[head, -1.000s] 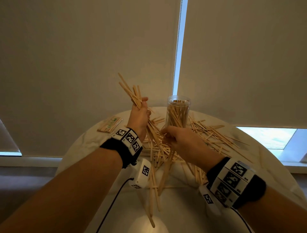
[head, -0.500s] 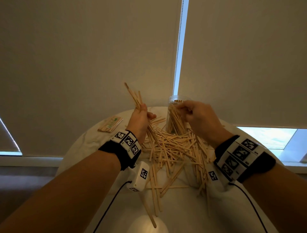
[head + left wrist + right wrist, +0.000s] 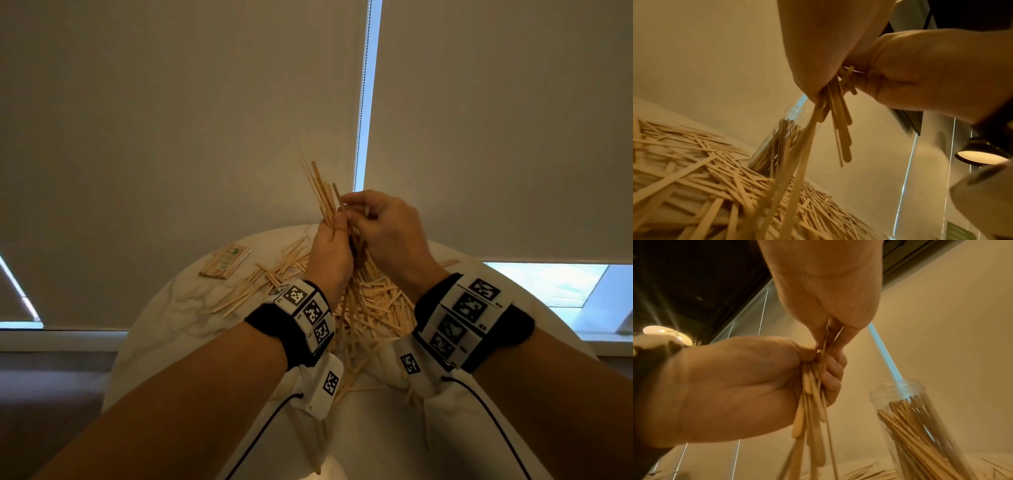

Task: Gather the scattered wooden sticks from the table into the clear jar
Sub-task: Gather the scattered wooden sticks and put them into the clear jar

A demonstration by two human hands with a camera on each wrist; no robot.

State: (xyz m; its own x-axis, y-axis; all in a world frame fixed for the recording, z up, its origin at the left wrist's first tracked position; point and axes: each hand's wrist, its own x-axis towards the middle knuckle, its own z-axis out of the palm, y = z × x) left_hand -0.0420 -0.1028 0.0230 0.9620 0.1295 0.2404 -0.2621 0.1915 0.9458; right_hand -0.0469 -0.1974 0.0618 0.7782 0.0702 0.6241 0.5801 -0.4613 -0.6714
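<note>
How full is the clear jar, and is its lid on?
Mostly full and uncovered: sticks in the clear jar stop short of its open rim; no lid shows.

- Wooden sticks (image 3: 373, 301): pale tan.
- Table (image 3: 178, 308): white with faint grey marbling.
- Jar (image 3: 900, 395): clear.
- Wristbands (image 3: 308, 315): black, with white plates bearing black-and-white square codes.
- Blinds (image 3: 171, 120): plain beige.

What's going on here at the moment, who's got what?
A person is clearing wooden sticks off a round table. The left hand grips a bundle of sticks raised above the table, and the right hand pinches sticks in that same bundle. The clear jar stands upright on the table, open and already partly filled with sticks. A big pile of loose sticks lies on the table below the hands, so much remains to gather. A small packet of sticks sits apart to the left.
</note>
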